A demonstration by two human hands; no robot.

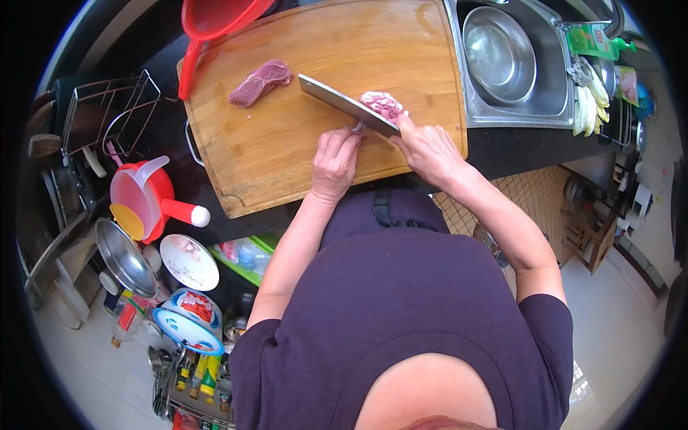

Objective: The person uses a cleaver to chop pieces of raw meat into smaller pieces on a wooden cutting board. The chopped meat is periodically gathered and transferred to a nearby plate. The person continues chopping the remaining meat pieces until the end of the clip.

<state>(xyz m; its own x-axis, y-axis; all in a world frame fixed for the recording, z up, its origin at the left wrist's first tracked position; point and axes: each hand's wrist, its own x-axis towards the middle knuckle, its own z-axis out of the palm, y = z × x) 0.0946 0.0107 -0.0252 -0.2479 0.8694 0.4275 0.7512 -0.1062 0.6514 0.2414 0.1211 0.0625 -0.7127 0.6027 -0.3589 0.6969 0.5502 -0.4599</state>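
My right hand grips a cleaver at its handle end, the blade slanting up and left over a wooden cutting board. Just left of the blade's near part, my left hand has its fingers curled on a small piece of meat, mostly hidden by fingers and blade. A small heap of cut meat, pink and white, lies on the board beyond the blade. Farther left on the board rests a larger chunk of raw red meat, apart from both hands.
A red colander overlaps the board's far left corner. Right of the board is a steel sink holding a metal bowl. A wire rack, red and white plastic strainers and a floral plate stand to the left.
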